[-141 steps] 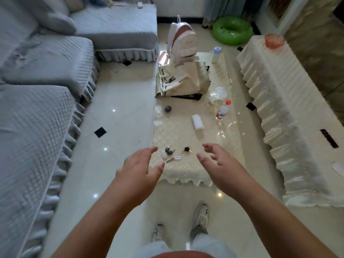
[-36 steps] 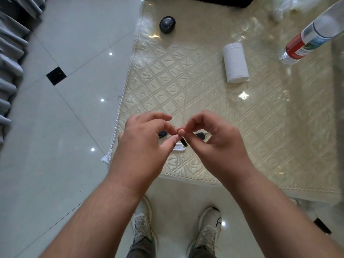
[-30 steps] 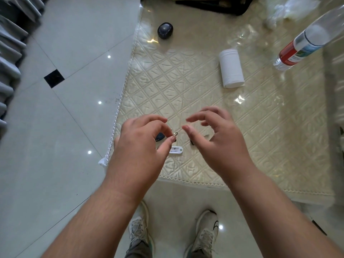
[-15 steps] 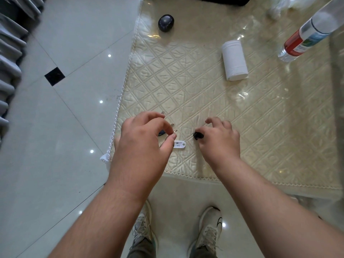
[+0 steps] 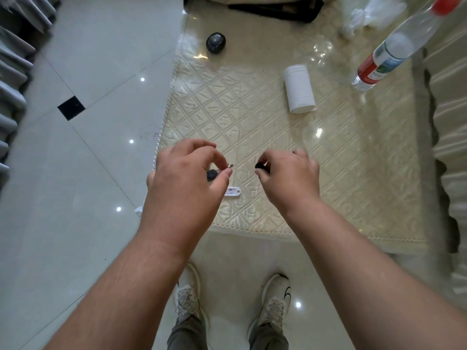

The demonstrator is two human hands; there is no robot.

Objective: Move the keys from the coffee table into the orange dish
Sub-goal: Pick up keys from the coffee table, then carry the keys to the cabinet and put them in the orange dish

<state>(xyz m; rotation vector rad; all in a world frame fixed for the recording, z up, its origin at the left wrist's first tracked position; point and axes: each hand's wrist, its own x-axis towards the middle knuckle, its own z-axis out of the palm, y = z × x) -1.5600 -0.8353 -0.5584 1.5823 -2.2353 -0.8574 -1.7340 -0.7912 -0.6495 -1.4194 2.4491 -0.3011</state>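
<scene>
Keys sit low on the cream quilted tabletop under a glossy clear sheet, split between two hands; largest to smallest, things lie as follows. Pale glossy floor tiles with a black diamond inset run along the left. At the top edge a cream bag with a black strap is cut off by the frame. A clear plastic water bottle with a red label and red cap leans in from the upper right; its label print is too blurred to read. A white roll of tissue lies on its side near the middle, and a small dark round object rests near the left rim.

The left hand pinches thumb and forefinger together on a metal key ring, with a dark key fob half hidden under the fingers. Its white oblong key tag lies on the tabletop; the tiny writing cannot be read. The right hand has its grip closed on a black-headed key, mostly covered by the fingers. Two pale sneakers stand below the table edge.
</scene>
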